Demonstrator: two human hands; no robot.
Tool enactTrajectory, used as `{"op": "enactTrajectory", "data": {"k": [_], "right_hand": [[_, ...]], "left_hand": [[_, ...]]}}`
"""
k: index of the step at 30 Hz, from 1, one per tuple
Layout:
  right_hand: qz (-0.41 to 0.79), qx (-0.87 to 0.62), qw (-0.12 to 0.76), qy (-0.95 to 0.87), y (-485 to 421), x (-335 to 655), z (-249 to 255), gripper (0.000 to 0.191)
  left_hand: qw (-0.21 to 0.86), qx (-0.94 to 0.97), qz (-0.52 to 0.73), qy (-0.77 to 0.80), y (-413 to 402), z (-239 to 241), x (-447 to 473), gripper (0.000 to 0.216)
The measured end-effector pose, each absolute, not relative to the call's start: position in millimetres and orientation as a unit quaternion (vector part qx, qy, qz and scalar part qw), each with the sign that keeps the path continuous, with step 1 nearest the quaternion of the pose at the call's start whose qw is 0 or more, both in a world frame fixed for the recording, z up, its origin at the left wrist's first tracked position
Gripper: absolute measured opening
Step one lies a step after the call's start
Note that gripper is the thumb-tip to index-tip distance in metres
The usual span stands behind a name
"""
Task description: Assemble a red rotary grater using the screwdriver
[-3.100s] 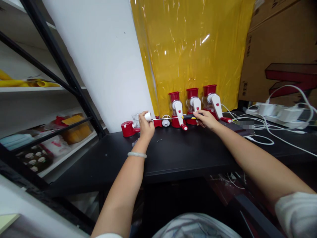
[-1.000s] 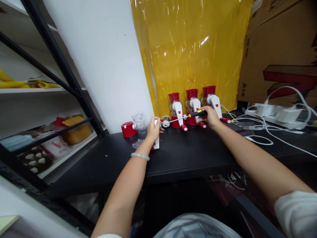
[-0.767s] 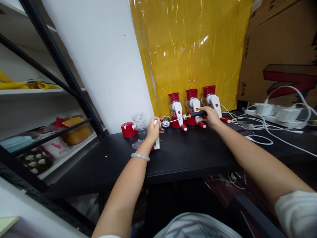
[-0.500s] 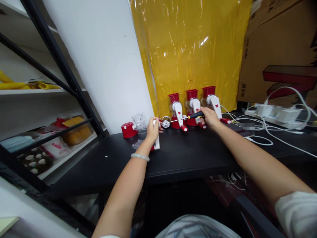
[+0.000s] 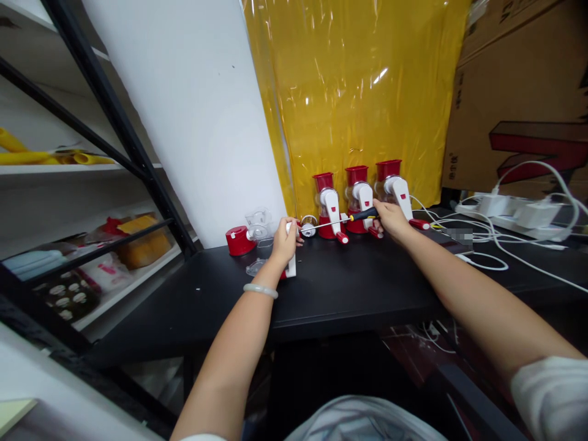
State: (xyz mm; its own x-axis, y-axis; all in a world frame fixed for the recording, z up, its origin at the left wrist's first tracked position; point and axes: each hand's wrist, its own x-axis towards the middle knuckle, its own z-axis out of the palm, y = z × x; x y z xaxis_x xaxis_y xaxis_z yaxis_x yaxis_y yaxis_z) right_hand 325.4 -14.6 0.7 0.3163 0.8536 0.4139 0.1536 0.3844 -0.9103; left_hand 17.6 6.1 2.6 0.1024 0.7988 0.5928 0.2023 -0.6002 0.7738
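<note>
My right hand is wrapped round the black-and-yellow handle of a screwdriver. Its thin shaft runs left, and the tip ends at my left hand. Those left fingers are closed on a white crank handle, which hangs down below them with a red part at its lower end. The exact contact at the screwdriver tip is hidden by fingers. Just right of that hand lies a metal grater drum. To its left sit a red base and a clear plastic housing.
Three red-and-white rotary graters stand in a row at the back of the black table. White cables and a power strip lie on the right, near a flat dark device. Shelves rise on the left.
Both hands stay nearly in place, with the screwdriver still bridging them. The whole view has shifted very slightly.
</note>
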Motion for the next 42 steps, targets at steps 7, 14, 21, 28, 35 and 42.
{"op": "enactTrajectory", "data": {"k": [7,14,21,28,35,42], "right_hand": [[0.270,-0.480,0.650,-0.523,-18,324,2,0.050],[0.265,-0.489,0.653,-0.514,-17,323,3,0.049],[0.266,-0.507,0.643,-0.509,-16,325,2,0.049],[0.347,-0.445,0.695,-0.447,-8,324,4,0.028],[0.399,-0.357,0.699,-0.474,-8,327,2,0.017],[0.378,-0.361,0.691,-0.499,-10,325,2,0.036]], "left_hand": [[0.252,0.694,0.569,0.361,7,4,17,0.026],[0.230,0.705,0.568,0.357,5,5,15,0.025],[0.175,0.726,0.582,0.322,6,3,12,0.026],[0.192,0.714,0.590,0.325,4,5,14,0.027],[0.213,0.701,0.594,0.333,0,8,17,0.024],[0.202,0.701,0.601,0.325,0,8,17,0.025]]}}
